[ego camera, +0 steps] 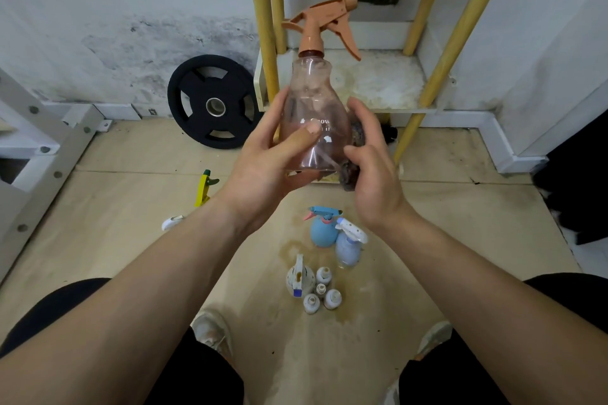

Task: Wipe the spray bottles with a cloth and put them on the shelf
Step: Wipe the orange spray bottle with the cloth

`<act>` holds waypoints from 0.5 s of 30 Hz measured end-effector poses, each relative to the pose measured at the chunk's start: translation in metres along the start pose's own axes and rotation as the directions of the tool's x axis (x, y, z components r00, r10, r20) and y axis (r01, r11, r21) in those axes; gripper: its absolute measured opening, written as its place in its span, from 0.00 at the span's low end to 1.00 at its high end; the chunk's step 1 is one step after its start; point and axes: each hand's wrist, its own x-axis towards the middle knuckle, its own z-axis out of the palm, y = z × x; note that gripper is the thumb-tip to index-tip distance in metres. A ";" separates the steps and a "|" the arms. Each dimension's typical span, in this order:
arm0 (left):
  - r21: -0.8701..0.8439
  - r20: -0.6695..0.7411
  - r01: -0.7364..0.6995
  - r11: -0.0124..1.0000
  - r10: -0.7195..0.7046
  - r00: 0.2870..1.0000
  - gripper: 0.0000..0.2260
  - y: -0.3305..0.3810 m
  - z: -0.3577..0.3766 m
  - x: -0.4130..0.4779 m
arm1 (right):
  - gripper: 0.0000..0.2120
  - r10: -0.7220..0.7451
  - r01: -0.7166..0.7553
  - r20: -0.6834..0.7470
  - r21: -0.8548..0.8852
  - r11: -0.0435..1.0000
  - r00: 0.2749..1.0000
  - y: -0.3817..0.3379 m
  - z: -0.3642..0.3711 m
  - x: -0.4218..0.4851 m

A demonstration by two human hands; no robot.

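Observation:
I hold a clear pinkish spray bottle [314,99] with an orange trigger head upright in front of me. My left hand [273,158] grips its lower body, thumb across the front. My right hand [371,171] presses a dark grey cloth [353,154] against the bottle's right side and base. On the floor below stand a blue spray bottle [324,228], a pale blue spray bottle with a white head [348,245], a white spray bottle [299,278] and several small white bottles [324,293]. The white shelf [388,82] with yellow posts stands behind the held bottle.
A black weight plate [212,102] leans on the wall left of the shelf. A yellow-green sprayer [204,187] and a small white object [171,222] lie on the wooden floor. A white metal frame [49,141] is at far left. My knees and shoes are at the bottom.

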 end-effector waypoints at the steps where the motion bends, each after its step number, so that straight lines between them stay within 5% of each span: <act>1: 0.022 -0.014 0.013 1.000 -0.012 1.000 0.27 0.000 0.000 -0.001 | 0.34 -0.024 0.026 0.021 -0.082 0.996 0.999 -0.002 -0.003 0.001; 6: 0.059 -0.125 0.078 0.995 -0.070 0.990 0.17 0.003 -0.002 -0.002 | 0.40 -0.060 0.083 0.098 -0.249 0.965 0.993 -0.015 -0.013 0.002; 11: 0.056 -0.083 0.070 0.996 -0.065 0.994 0.24 0.010 -0.005 0.000 | 0.46 -0.084 0.091 0.039 -0.228 0.970 0.996 -0.020 -0.012 0.003; 15: 0.052 -0.015 0.082 0.995 -0.081 0.997 0.27 0.009 -0.004 -0.001 | 0.37 -0.286 0.286 0.055 -0.362 0.887 0.957 -0.025 -0.010 0.000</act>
